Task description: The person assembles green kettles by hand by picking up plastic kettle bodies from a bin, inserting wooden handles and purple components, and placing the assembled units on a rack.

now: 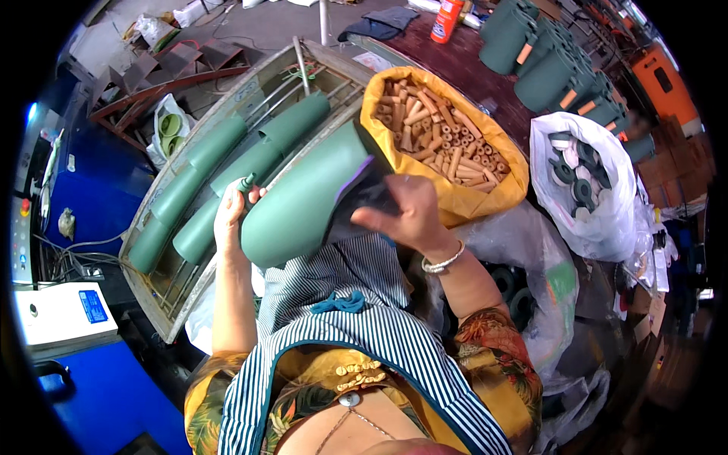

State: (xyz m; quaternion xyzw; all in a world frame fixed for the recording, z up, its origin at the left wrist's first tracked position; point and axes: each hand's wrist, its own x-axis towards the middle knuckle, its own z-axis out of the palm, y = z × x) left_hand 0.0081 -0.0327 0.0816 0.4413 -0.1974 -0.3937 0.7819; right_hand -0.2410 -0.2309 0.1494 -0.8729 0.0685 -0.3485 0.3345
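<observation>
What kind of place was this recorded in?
Probably a factory or workshop: a tray holds rows of similar green tubes, a yellow sack is full of tan cylinders, and more green parts stand on a dark red table.

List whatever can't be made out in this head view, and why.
In the head view:
Left hand: some fingers, hidden behind the large green sleeve.
Right hand: blurred; whether it touches the sleeve is unclear.
Tan tubes: lower ones, covered by the top layer and yellow sack.
Red can: its top, cut off by the upper edge.
Brown boxes: blurred and dark near the right rim.
</observation>
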